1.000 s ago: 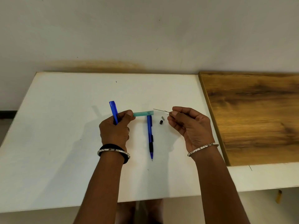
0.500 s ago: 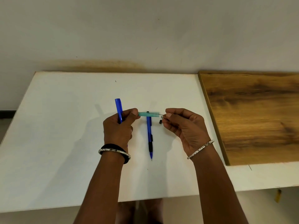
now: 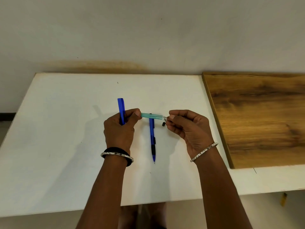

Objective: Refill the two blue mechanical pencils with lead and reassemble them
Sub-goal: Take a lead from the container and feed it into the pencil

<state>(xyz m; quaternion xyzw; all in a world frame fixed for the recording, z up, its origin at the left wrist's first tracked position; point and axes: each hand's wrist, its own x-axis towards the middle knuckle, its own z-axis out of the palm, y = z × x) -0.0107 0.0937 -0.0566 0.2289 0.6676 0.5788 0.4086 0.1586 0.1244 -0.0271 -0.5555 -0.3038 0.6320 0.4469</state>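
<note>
1. The pencil barrel in my left hand is solid bright blue.
2. The lead tube is translucent teal-green, and thin dark lines show through it.
3. The lead pinched by my right hand is dark grey.
4. The mechanical pencil lying on the surface is blue with a black grip and a black clip.
5. The small cap is black.
6. The surface is plain white with a few tiny dark specks.
7. The board is warm brown wood grain with darker streaks.
8. The wall is off-white, with a yellow-brown smear low down.
9. My left bangle and right bangle are glittering silver. The wristband is black.
</note>
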